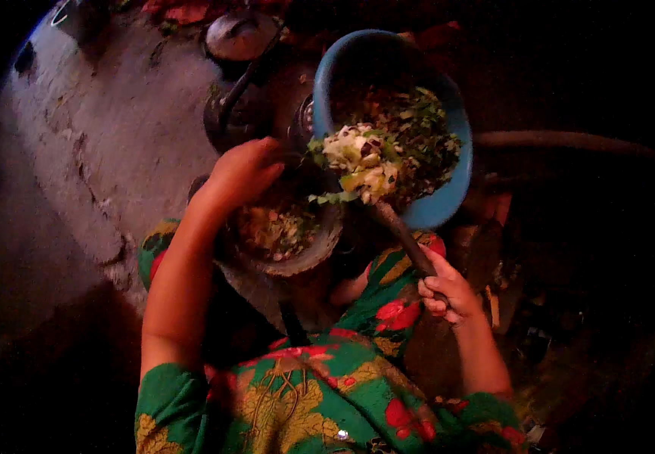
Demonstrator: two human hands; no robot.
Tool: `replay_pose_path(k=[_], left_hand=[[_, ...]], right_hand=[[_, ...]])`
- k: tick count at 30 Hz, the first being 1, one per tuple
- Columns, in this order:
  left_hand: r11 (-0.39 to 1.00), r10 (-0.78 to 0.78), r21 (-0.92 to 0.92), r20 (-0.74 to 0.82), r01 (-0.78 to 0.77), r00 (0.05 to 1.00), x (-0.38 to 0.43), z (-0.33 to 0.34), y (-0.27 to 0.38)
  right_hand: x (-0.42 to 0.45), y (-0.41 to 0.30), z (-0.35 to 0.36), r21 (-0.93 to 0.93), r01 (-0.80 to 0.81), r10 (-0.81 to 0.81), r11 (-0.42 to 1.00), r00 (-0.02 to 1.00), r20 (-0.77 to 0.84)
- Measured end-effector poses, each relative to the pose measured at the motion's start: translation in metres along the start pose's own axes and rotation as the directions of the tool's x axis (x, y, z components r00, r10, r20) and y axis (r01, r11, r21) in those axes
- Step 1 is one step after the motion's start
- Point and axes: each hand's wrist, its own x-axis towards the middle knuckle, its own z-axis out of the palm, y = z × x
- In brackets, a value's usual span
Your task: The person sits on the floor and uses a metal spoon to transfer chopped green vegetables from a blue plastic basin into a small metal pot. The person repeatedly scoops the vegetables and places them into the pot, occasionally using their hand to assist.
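My right hand grips the dark handle of a large ladle or spoon. A heap of pale chopped food with green leaf bits sits at its far end and hides the bowl. That heap is over the near left side of a blue plastic basin, which tilts and holds chopped greens. To the left, my left hand reaches over the far side of a round pot. Chopped mixed food lies inside the pot. Darkness hides my left fingertips and whatever they touch.
A rounded metal lid or pot is at the back, with a dark vessel in front of it. A long pole or branch extends to the right. Cracked ground spreads at left. Deep shadow covers the right side.
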Motion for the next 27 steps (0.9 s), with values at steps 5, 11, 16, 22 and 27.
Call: replay_pose_path(k=[5, 11, 16, 22, 27], left_hand=[[0.999, 0.014, 0.038, 0.009, -0.015, 1.000, 0.000, 0.003, -0.007], [1.000, -0.028, -0.001, 0.013, 0.028, 1.000, 0.000, 0.004, -0.005], [0.999, 0.006, 0.039, -0.011, -0.006, 1.000, 0.000, 0.008, -0.008], [0.997, -0.003, 0.082, 0.055, -0.002, 0.998, 0.008, 0.008, -0.007], [0.985, -0.168, -0.010, 0.113, 0.171, 0.979, 0.004, 0.006, 0.010]], right_hand=[[0.028, 0.043, 0.006, -0.420, 0.050, -0.089, 0.906, 0.993, -0.074], [0.082, 0.089, 0.009, -0.974, 0.109, -0.538, 0.200, 0.843, -0.016], [0.078, 0.093, -0.005, -0.987, 0.134, -0.583, 0.093, 0.810, 0.055], [0.055, 0.086, -0.017, -0.953, 0.160, -0.512, 0.256, 0.859, 0.006], [0.048, 0.081, -0.047, -0.752, 0.370, -0.592, 0.545, 0.805, -0.033]])
